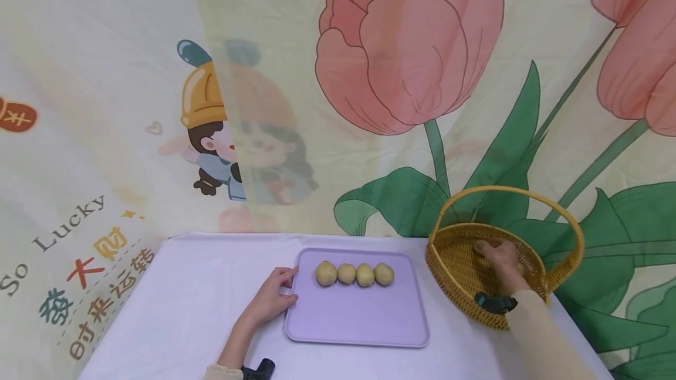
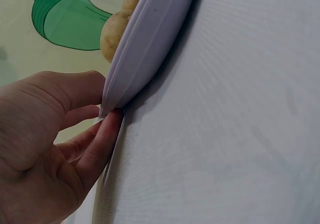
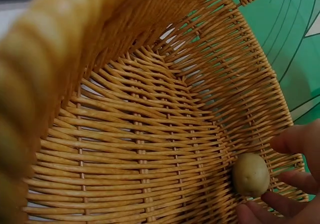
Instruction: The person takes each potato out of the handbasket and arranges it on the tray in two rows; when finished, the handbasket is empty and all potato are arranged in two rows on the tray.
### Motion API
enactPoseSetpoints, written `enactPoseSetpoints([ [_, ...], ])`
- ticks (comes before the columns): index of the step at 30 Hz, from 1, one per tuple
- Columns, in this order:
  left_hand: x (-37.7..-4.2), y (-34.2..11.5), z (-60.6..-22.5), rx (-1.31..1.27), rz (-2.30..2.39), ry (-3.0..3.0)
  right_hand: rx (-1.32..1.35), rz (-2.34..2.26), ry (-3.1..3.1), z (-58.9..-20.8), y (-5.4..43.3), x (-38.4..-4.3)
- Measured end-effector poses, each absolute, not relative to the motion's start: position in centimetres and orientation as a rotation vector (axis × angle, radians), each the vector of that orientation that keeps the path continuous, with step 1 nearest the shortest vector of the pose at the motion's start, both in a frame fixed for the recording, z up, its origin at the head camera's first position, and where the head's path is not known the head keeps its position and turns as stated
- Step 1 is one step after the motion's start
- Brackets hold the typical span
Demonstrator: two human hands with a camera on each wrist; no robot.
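Note:
My left hand [image 1: 271,297] holds the left edge of a lilac tray [image 1: 356,321]. In the left wrist view the thumb [image 2: 87,88] lies against the rim, with a fingertip low at the tray's underside. Several potatoes [image 1: 325,273] sit in a row across the tray's back half. My right hand [image 1: 500,255] reaches down into a wicker basket [image 1: 459,292] at the right. Its fingers are spread beside a potato [image 3: 251,175] near the woven wall, fingertips right at the potato's side and the thumb a little apart from it.
The basket's tall arched handle [image 1: 502,189] rises over the right hand. A white cloth [image 1: 211,268] covers the table. Behind hangs a curtain [image 1: 285,28] printed with tulips and a cartoon figure.

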State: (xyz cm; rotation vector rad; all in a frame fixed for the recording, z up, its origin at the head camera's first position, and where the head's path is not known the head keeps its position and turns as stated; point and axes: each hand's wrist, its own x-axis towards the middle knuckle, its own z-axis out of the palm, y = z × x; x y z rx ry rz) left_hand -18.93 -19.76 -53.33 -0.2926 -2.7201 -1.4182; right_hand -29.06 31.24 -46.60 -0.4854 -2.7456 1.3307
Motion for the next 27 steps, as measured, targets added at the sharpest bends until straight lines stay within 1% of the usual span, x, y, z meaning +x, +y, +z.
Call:
enactPoseSetpoints([
  [14,-18.7,-19.9,-53.0,-0.343,-1.383,-2.703,-0.297,1.535,-2.836,-45.7,32.9,-29.6],
  [27,-18.8,-19.9,-53.1,-0.355,-1.400,-2.711,-0.314,1.540,-2.858,-46.7,33.4,-30.7],
])
